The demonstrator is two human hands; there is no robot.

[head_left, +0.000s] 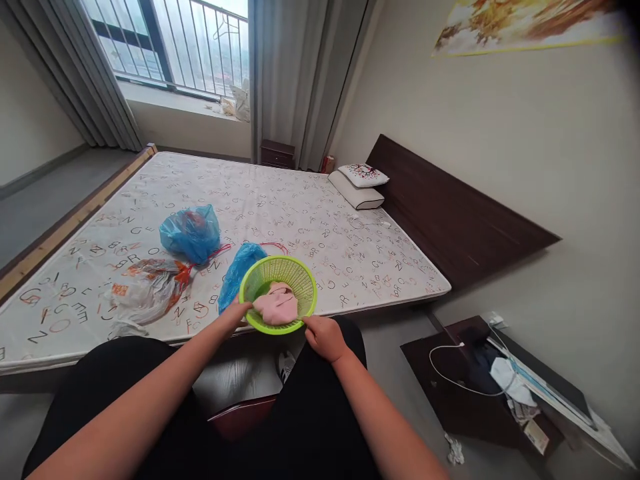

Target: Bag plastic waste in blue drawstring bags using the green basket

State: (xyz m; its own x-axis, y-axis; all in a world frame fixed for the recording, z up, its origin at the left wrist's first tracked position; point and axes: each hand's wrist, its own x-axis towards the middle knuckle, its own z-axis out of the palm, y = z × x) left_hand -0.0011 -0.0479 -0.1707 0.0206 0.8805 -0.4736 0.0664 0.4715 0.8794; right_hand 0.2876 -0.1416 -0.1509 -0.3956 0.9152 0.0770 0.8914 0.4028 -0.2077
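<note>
A lime-green plastic basket [309, 278] with slotted walls is held at the near edge of the mattress, above my lap. Inside it lies a folded pink cloth item [278, 307]; its exact kind I cannot make out. My left hand [237, 313] grips the basket's left rim, while my right hand [323, 335] pinches the near right rim. A blue plastic bag [239, 273] touches the basket's left side. Farther left sit a filled blue plastic bag [192, 233] and a clear bag with orange print [149, 288].
The letter-printed mattress [280, 207] stretches ahead to a dark headboard [450, 213], with pillows [357, 187] beside it. On my right stands a dark nightstand [465, 373] bearing a cable and a white mask. A wooden bed rail [75, 220] runs along the left.
</note>
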